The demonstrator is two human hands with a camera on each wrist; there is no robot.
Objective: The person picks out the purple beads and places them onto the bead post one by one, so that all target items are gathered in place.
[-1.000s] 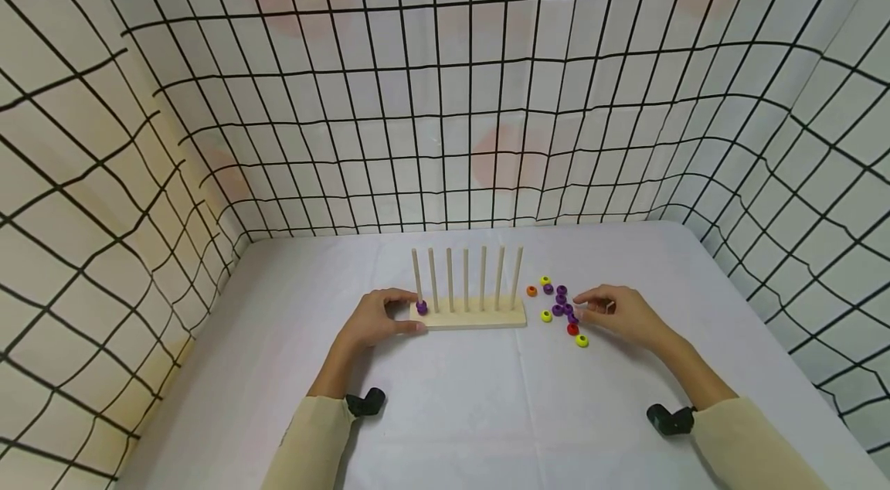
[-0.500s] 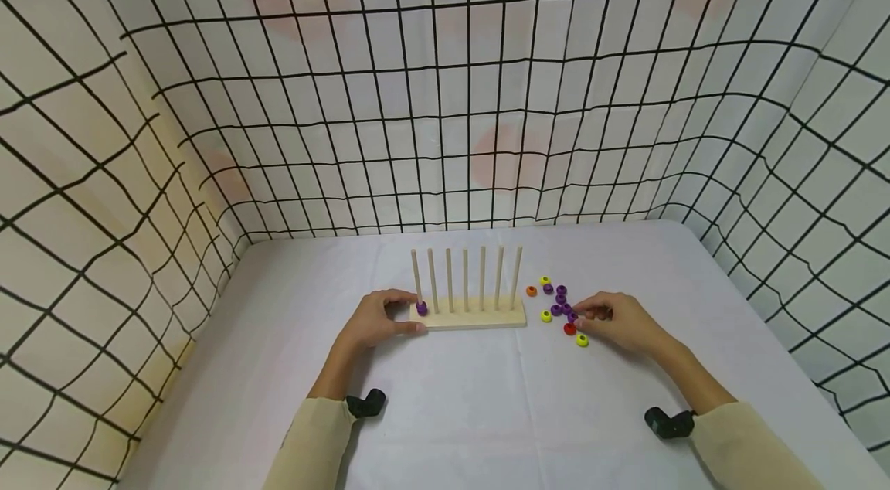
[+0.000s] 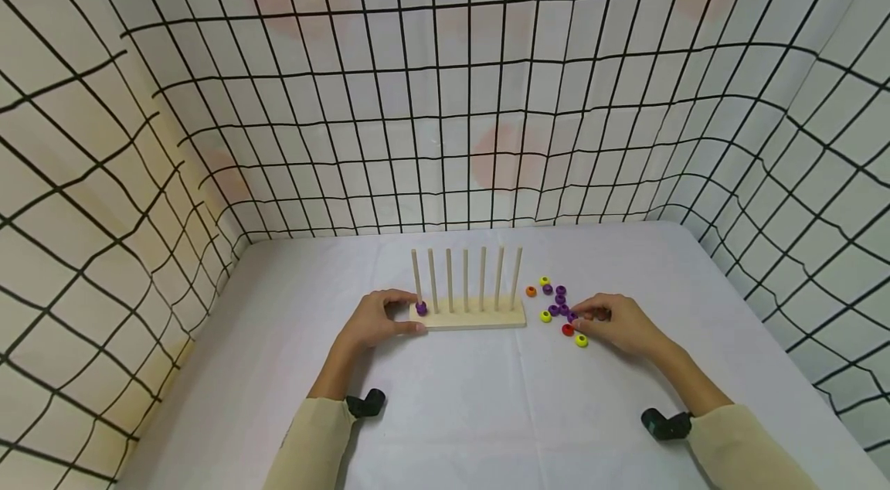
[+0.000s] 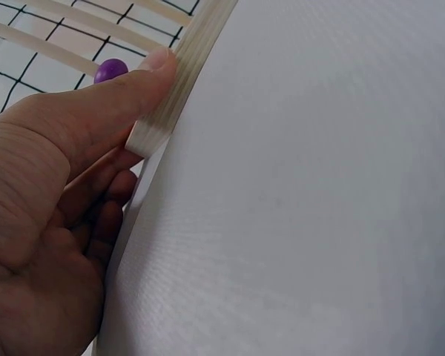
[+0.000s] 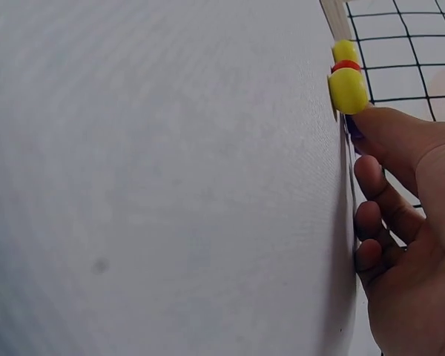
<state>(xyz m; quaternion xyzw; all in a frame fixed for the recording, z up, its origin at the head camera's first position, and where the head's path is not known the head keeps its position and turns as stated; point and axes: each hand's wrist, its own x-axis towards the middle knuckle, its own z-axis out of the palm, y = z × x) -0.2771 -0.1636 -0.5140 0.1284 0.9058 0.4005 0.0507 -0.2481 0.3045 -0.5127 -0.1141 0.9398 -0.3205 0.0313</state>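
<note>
My left hand grips the left end of a wooden peg board, thumb along its front edge in the left wrist view. A row of several upright pegs rises from this board. Low on the leftmost peg sits a purple bead. To the right, my right hand pinches another purple bead between thumb and index finger, at the table. The thumb mostly hides that bead in the right wrist view. More purple beads lie clustered against it.
Around the purple cluster lie an orange bead, a red bead and yellow beads. All rest on a white cloth-covered table. A black grid net stands around the back and sides.
My right hand has come slightly down and its fingers have closed on a purple bead. The red bead and some purple beads have shifted a little left. My left hand has stayed put.
</note>
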